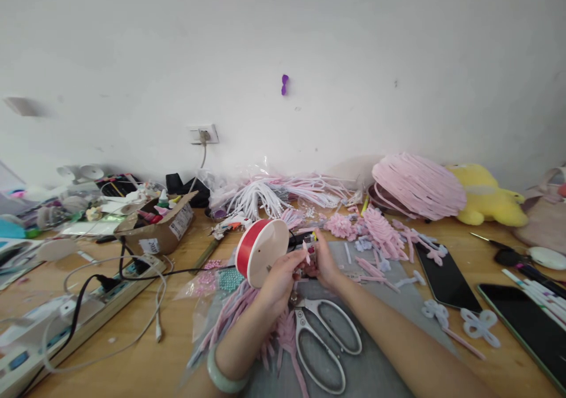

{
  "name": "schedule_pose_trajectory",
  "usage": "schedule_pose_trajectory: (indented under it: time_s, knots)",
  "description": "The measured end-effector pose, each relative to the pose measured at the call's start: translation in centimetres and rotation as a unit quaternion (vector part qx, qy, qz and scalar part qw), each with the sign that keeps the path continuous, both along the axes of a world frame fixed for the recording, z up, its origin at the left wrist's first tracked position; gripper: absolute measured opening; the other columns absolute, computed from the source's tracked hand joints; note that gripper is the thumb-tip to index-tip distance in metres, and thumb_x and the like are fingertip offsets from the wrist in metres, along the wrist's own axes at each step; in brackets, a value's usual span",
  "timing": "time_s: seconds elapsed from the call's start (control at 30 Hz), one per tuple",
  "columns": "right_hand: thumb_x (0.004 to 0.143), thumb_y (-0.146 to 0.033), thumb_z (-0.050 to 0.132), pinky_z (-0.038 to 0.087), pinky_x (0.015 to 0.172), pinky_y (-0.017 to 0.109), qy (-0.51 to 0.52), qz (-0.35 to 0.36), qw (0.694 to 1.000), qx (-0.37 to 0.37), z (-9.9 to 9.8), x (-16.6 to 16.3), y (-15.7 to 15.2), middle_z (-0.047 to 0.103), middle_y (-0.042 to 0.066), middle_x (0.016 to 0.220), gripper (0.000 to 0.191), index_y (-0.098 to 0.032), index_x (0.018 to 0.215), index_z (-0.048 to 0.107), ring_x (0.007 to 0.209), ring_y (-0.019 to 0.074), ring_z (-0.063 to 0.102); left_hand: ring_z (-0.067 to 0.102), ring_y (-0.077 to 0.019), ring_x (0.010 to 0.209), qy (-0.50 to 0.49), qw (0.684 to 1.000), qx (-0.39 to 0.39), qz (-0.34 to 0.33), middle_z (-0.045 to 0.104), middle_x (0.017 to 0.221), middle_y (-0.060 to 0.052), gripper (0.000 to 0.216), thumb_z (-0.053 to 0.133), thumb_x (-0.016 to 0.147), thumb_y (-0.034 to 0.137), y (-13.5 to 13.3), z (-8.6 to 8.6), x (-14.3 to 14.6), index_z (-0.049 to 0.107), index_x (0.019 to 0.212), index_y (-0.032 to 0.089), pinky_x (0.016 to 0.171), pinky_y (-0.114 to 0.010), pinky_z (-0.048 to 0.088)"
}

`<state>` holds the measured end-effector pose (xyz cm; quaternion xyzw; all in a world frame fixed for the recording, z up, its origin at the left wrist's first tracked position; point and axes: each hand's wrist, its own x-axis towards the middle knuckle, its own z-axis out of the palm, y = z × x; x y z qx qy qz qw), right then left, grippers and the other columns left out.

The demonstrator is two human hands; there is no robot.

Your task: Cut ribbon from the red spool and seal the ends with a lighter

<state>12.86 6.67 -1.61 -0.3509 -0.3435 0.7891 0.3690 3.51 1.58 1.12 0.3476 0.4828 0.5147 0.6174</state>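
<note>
My left hand and my right hand meet above a grey mat, fingers bent together. Between their fingertips is a small pink piece, too small to name, and the left fingers are closed at it. Curled around something dark and mostly hidden, my right hand shows only its back and some fingers. A white spool of red ribbon stands tilted against the left hand; I cannot tell whether it is gripped. Below lie large white-handled scissors, partly over pink and grey pipe cleaners.
A power strip with cables and a cardboard box stand at left. White pipe cleaners lie by the wall. At right are a pink bundle, a yellow plush toy and two phones. Bagged beads lie beside the spool.
</note>
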Motion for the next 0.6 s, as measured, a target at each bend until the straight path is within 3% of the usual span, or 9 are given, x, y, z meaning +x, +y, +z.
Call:
schedule_pose_trajectory:
  time_s: [0.3, 0.6]
  knots:
    - [0.072, -0.062, 0.034, 0.005, 0.031, 0.015, -0.006, -0.036, 0.999, -0.019, -0.08, 0.00, 0.00, 0.034, -0.005, 0.033, 0.053, -0.017, 0.046, 0.038, 0.027, 0.0028, 0.020, 0.043, -0.0105, 0.053, 0.050, 0.998, 0.020, 0.016, 0.053, 0.055, 0.002, 0.028, 0.065, 0.058, 0.044, -0.54, 0.75, 0.33, 0.059, 0.058, 0.017, 0.053, -0.023, 0.025]
    - [0.079, -0.051, 0.027, 0.009, 0.034, 0.018, -0.031, -0.057, 0.997, -0.035, -0.39, -0.26, -0.08, 0.037, -0.002, 0.034, 0.050, -0.017, 0.045, 0.039, 0.029, 0.0051, 0.021, 0.039, -0.0078, 0.052, -0.010, 1.000, 0.004, 0.002, 0.048, 0.053, 0.004, 0.025, 0.066, 0.058, 0.039, 0.08, -0.17, 0.14, 0.057, 0.055, 0.015, 0.052, -0.023, 0.024]
